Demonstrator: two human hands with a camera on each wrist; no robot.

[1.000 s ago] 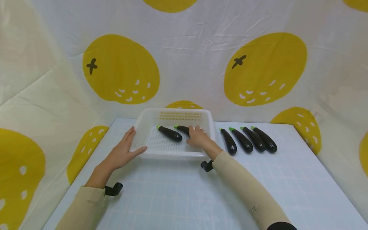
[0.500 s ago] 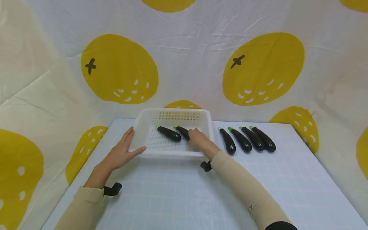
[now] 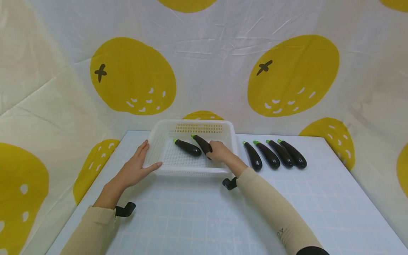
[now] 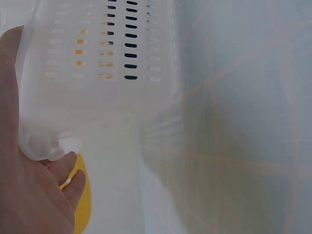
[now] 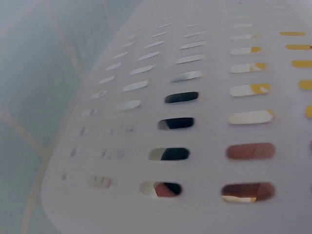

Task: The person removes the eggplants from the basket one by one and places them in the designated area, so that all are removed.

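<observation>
Inside a white slotted plastic basket (image 3: 188, 171), my right hand (image 3: 219, 152) grips the blunt end of a dark eggplant (image 3: 201, 142) with a green stem end. That eggplant is tilted, stem end away from me, partly covered by the fingers. Beside it on the left lies a second eggplant (image 3: 187, 147). My left hand (image 3: 135, 170) rests spread against the basket's front left corner, its thumb at the front rim and its fingers along the left side. The left wrist view shows fingertips (image 4: 66, 168) at the corner. In the right wrist view the basket wall (image 5: 204, 139) hides most of the right hand.
Several eggplants (image 3: 269, 155) lie in a slanted row on the table to the right of the basket. A pale checked cloth (image 3: 178, 216) covers the table. Behind and beside it hangs a curtain (image 3: 213, 71) printed with large yellow fruit shapes.
The right hand has closed round the second eggplant, whose stem end has shifted up and slightly left. The left hand stays at the basket corner.
</observation>
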